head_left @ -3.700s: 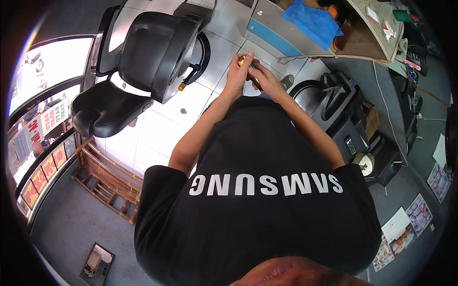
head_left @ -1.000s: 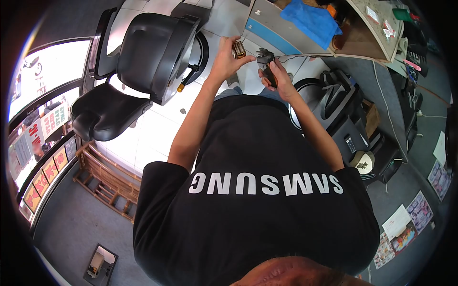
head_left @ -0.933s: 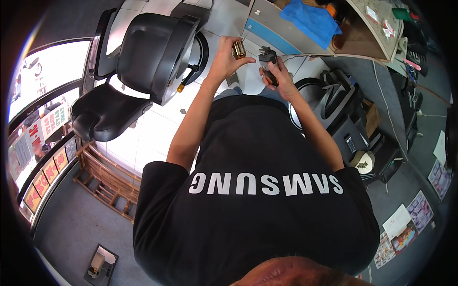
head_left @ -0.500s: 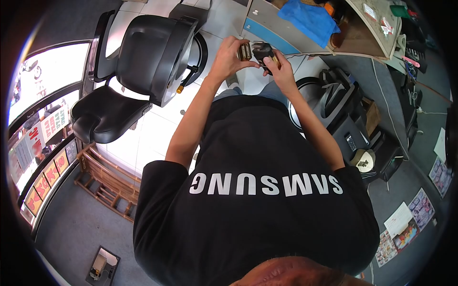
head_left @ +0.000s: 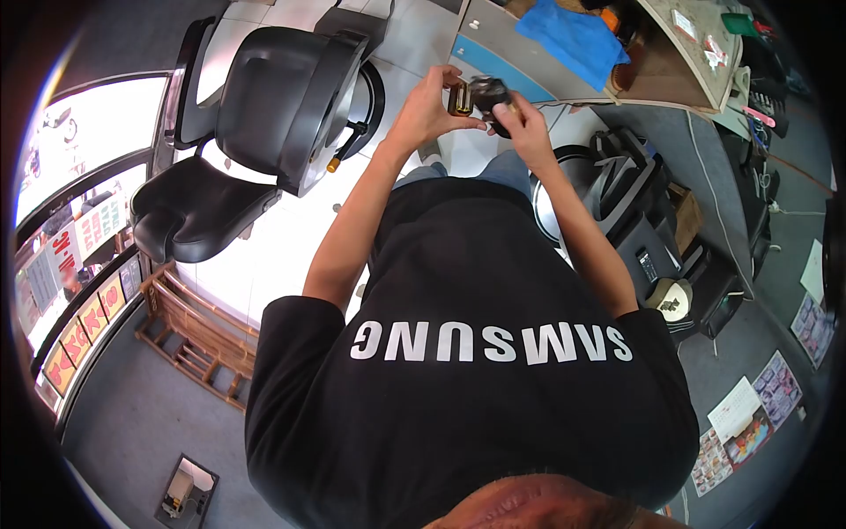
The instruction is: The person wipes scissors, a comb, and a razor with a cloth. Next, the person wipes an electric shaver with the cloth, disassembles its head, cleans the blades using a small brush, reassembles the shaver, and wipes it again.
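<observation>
My left hand (head_left: 429, 113) holds a small gold-framed shaver foil head (head_left: 460, 99) between thumb and fingers, its foil side partly visible. In my right hand (head_left: 529, 130) is a dark electric shaver (head_left: 491, 91), gripped round its body with the thumb on top. Motion smears the shaver's upper end, so its details are unclear. The two pieces are close together in front of my lap, and I cannot tell whether they touch.
A black barber chair (head_left: 269, 93) stands to the left, above a bamboo bench (head_left: 198, 331). Ahead on the right is a cabinet (head_left: 502, 48) with a blue cloth (head_left: 573, 44) hanging over it. More black chair parts (head_left: 617, 176) and a cap (head_left: 672, 300) are at the right.
The foil head has shifted slightly right and turned in my left hand. My right hand has tilted the shaver, whose upper end is now blurred by motion.
</observation>
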`<state>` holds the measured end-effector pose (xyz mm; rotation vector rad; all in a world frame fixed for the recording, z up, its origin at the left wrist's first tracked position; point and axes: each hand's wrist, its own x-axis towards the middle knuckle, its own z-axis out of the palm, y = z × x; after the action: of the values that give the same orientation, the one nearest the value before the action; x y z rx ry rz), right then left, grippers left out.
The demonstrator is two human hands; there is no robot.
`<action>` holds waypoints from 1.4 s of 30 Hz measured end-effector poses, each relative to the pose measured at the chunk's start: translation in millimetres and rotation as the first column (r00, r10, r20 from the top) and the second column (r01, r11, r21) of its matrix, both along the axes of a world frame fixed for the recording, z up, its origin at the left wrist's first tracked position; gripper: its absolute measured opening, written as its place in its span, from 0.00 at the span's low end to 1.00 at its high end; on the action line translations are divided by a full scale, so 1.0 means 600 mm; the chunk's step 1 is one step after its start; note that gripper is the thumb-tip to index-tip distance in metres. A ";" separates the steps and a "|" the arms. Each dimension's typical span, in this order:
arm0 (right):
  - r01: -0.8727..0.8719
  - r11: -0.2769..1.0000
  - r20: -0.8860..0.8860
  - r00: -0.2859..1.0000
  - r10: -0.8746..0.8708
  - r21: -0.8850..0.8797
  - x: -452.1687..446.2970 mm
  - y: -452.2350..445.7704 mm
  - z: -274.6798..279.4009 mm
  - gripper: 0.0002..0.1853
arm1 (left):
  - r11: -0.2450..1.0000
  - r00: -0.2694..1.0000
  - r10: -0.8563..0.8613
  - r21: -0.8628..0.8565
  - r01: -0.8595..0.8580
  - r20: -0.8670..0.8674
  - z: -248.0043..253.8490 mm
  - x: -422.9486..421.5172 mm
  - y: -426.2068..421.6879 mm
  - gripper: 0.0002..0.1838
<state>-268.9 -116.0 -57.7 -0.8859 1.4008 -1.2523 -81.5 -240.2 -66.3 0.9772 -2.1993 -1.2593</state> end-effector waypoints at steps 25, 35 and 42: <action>0.085 0.992 0.134 0.988 -0.072 -0.095 0.005 -0.006 0.033 0.18 | 1.000 1.000 0.006 -0.003 -0.006 -0.020 0.015 0.003 0.003 0.53; 0.118 0.986 0.218 0.972 -0.089 -0.122 0.010 -0.003 0.043 0.17 | 0.997 0.997 0.067 0.043 -0.066 -0.028 0.018 0.004 0.003 0.53; 0.078 0.992 0.105 0.992 -0.067 -0.102 0.005 -0.017 0.030 0.15 | 1.000 0.999 0.002 -0.015 -0.003 -0.054 0.015 0.008 -0.004 0.52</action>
<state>-266.0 -126.5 -40.0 -0.8366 1.3057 -1.4184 -76.4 -242.7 -57.1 0.9296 -2.1625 -1.2519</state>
